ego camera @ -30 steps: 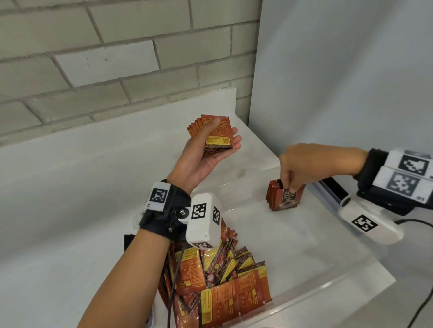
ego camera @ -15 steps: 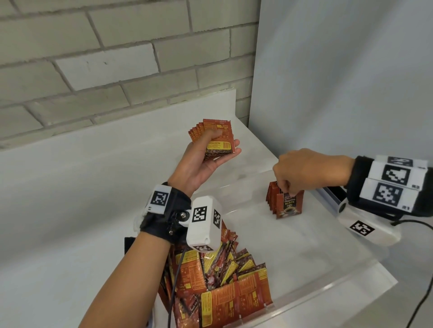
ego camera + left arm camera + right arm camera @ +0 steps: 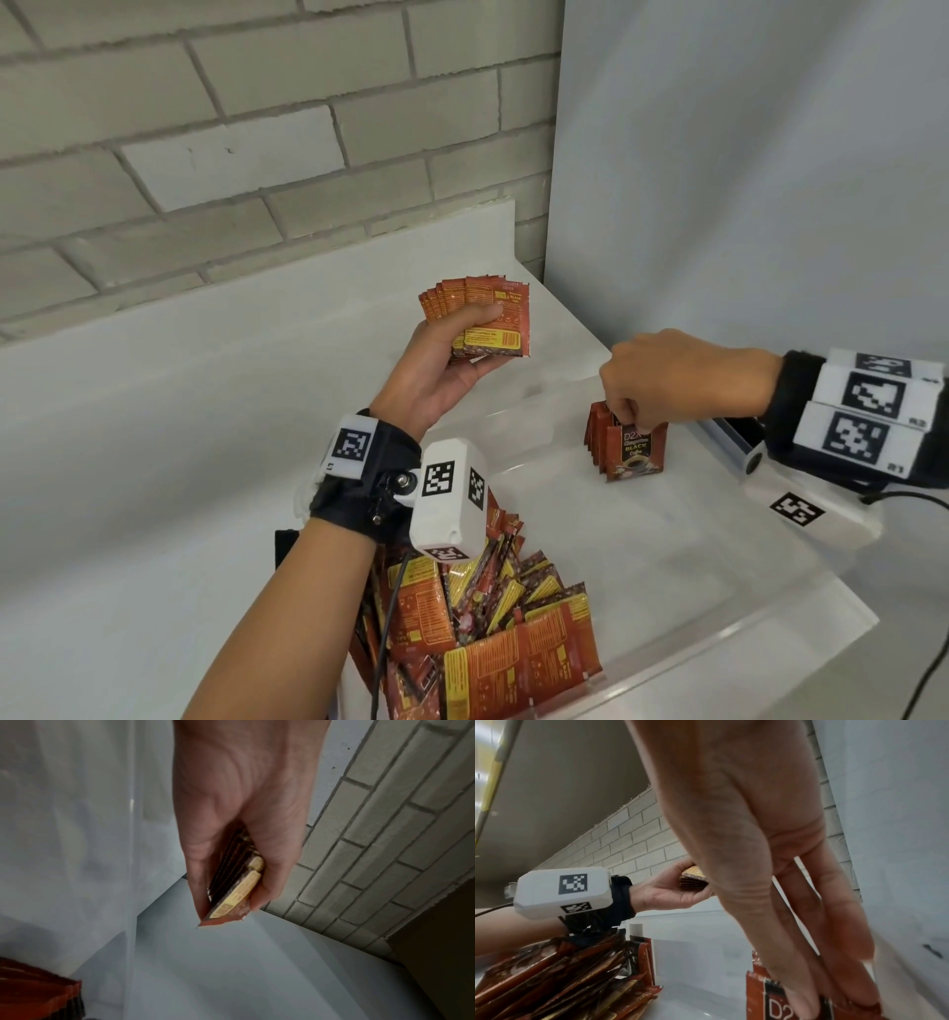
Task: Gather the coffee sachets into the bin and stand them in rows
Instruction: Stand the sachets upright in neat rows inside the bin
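Foil-thin, light, slippery sachets: left hand [image 3: 441,370] clamps a fanned stack [image 3: 480,318], right hand [image 3: 667,377] pinches the row's [image 3: 624,452] top edges, best hold

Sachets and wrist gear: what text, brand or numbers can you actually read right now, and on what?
"D2X" and "BLACK": front standing sachet under the right hand; the small lines between and below are blurred.
"D2": same sachet in the right wrist view, cut off.
"BLACK": top corner of the fanned sachets in the left hand; remaining print too small.
"R1", "R2": right wrist tags.
Loose pile: print unreadable.
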{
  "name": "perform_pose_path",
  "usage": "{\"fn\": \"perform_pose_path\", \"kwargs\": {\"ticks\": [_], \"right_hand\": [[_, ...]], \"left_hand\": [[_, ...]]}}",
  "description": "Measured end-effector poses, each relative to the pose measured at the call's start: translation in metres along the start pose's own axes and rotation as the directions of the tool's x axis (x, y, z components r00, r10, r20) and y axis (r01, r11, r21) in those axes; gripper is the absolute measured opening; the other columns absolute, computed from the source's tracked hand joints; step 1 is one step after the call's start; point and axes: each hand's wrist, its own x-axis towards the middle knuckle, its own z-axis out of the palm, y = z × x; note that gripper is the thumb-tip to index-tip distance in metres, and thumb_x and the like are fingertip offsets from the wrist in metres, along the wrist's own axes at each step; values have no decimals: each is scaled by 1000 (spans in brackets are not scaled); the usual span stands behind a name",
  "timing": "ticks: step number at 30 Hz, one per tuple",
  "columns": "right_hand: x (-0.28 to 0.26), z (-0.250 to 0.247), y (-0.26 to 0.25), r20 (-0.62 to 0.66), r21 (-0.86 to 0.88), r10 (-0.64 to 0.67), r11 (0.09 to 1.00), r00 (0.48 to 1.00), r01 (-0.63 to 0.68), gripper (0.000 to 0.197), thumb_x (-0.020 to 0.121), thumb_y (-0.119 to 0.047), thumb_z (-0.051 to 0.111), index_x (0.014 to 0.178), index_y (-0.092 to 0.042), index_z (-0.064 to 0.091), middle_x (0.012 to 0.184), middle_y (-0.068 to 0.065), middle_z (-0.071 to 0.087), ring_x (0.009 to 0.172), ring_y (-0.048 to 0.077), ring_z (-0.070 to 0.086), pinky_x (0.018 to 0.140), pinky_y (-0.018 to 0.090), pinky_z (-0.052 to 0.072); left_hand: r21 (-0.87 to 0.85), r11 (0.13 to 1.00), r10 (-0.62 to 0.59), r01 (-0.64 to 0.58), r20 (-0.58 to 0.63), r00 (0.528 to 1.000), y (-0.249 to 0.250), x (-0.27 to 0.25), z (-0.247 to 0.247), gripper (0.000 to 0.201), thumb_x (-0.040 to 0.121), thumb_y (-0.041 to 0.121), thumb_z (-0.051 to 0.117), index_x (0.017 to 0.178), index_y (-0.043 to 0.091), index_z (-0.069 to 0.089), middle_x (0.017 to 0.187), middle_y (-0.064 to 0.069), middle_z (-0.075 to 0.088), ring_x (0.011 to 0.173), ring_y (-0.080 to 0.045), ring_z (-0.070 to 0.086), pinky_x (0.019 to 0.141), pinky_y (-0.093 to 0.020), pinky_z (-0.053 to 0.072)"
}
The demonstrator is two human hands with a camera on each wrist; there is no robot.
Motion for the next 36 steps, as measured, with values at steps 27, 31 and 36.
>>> {"fn": "perform_pose_path", "kwargs": {"ticks": [27, 31, 36], "right_hand": [[-9, -26, 5, -623, 780, 394, 249, 676, 574, 12, 80, -6, 72, 92, -6, 70, 88, 3, 74, 82, 12, 70, 80, 18, 53], [-12, -13, 1, -628, 778, 329, 295, 705, 555, 14, 80, -5, 71, 93, -9, 74, 101, -2, 73, 95, 8, 68, 87, 15, 49], [-10, -3, 0, -546, 837, 331, 207, 769, 506, 23, 88, -3, 64, 106, -14, 71, 114, -8, 69, 107, 4, 63, 90, 17, 50]], "left_hand": [[1, 994, -106, 107, 144, 984, 2, -8, 12, 61, 78, 51, 56, 112, 1, 61, 90, -17, 66, 79, -24, 64, 80, -37, 59], [-58, 995, -74, 85, 172, 982, 2, -8, 11, 33, 82, 21, 61, 109, 1, 62, 99, -16, 71, 85, -25, 70, 75, -36, 60], [-68, 998, 4, 8, 169, 986, 1, -7, 8, 25, 82, 2, 58, 107, 4, 63, 100, -12, 72, 90, -21, 70, 91, -37, 53]]}}
